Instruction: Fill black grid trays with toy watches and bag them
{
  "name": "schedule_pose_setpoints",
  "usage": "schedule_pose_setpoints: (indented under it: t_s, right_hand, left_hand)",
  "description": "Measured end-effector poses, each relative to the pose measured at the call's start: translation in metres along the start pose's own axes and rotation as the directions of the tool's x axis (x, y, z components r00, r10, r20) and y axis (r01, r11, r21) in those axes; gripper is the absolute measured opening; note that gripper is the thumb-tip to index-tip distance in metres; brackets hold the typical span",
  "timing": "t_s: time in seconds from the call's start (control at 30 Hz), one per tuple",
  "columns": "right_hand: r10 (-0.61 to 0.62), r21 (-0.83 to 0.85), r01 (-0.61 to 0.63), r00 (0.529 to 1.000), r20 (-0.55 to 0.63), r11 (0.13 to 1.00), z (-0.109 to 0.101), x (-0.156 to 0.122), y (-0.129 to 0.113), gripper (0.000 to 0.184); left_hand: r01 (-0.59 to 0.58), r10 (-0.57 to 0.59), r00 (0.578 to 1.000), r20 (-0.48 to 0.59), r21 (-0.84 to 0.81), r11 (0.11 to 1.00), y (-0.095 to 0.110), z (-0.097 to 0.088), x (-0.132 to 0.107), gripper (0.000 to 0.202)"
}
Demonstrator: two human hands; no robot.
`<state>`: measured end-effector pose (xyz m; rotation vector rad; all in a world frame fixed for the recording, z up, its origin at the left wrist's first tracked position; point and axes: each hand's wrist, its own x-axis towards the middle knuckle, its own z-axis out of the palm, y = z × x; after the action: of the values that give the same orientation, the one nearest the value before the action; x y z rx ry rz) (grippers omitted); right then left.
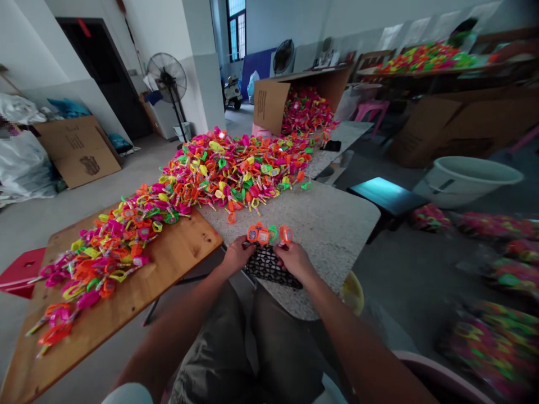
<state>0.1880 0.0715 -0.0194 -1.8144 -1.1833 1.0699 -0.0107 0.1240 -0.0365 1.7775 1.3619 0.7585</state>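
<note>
A black grid-patterned tray (269, 267) lies on the speckled tabletop in front of me. Along its far edge stand orange toy watches (259, 234) and a green toy watch (273, 232). My left hand (237, 256) is closed at the tray's far left corner, fingertips close beside the orange watches. At the far right corner, my right hand (295, 261) pinches just below another orange toy watch (286, 234); its fingertips partly cover the lower end. Beyond the tray spreads a big heap of pink, orange, yellow and green toy watches (236, 168).
The heap runs left onto a wooden board (177, 255). An overturned cardboard box (269, 106) spills more watches behind it. To the right are a dark stool (385, 196), a white tub (467, 182) and bagged watches (497, 342) on the floor. A yellow container (353, 292) stands below the table edge.
</note>
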Motion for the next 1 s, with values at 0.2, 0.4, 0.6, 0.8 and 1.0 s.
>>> schedule_pose_setpoints:
  t_s: [0.2, 0.4, 0.6, 0.8, 1.0]
  right_hand:
    - [0.015, 0.002, -0.015, 0.993, -0.113, 1.0, 0.001, 0.004, 0.003, 0.018]
    - [0.032, 0.056, -0.038, 0.993, 0.111, 0.998, 0.002, 0.008, 0.001, 0.014]
    - [-0.063, -0.181, 0.076, 0.995, 0.077, 0.981, 0.002, 0.003, 0.002, 0.022]
    - [-0.198, -0.379, 0.185, 0.98, 0.006, 0.907, 0.007, -0.003, -0.005, 0.022]
    - [-0.105, -0.213, 0.112, 0.994, 0.043, 0.971, 0.002, 0.005, 0.007, 0.028]
  left_hand:
    - [-0.02, 0.021, 1.0, -0.005, 0.094, 0.995, -0.01, 0.002, 0.003, 0.025]
    - [-0.087, 0.088, 0.996, -0.015, 0.075, 0.993, -0.014, 0.0, 0.0, 0.021]
    - [-0.097, 0.1, 0.994, -0.042, 0.072, 0.993, -0.016, 0.003, -0.002, 0.019]
    - [-0.112, 0.114, 0.993, -0.03, 0.048, 0.993, -0.017, 0.002, 0.0, 0.018]
    - [-0.142, 0.142, 0.99, -0.003, 0.053, 0.988, -0.019, 0.0, 0.001, 0.02]
